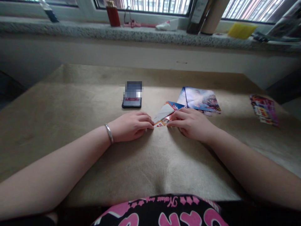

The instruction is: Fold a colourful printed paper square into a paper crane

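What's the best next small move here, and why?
I'd probably slide the right hand along the folded paper's near edge, pressing it, while the left hand steadies the left corner: left fingertips are at that corner, right fingers rest on the other end, and the near edge shows between them.

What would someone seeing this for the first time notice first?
Likely the small, brightly printed folded paper on the gold-brown table, with the bare left hand and bare right hand at its edges. Then perhaps the vivid yellow object on the speckled grey stone windowsill, at the upper right.
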The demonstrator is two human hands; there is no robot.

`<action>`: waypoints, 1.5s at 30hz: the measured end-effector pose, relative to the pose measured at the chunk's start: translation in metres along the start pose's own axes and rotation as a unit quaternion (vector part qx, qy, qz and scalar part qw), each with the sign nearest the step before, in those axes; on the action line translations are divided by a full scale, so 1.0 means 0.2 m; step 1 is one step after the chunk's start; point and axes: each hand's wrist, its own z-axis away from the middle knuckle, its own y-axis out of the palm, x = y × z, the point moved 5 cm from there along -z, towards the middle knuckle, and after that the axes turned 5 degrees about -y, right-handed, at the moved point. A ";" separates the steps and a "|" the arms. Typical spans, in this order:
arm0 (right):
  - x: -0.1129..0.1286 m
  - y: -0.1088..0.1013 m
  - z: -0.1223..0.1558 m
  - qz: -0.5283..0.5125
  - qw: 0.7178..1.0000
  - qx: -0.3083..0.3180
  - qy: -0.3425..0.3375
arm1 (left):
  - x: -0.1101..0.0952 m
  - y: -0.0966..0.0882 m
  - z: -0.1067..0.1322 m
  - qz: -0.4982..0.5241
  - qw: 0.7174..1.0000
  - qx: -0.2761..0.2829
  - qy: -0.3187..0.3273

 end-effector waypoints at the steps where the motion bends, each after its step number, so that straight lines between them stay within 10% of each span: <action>1: -0.01 0.00 0.00 0.002 1.000 -0.004 0.001 | 0.00 0.00 0.00 0.000 1.000 0.000 -0.002; 45: -0.16 -0.02 0.14 -0.009 0.997 0.044 0.060 | 0.02 0.02 0.02 0.011 1.000 0.000 -0.007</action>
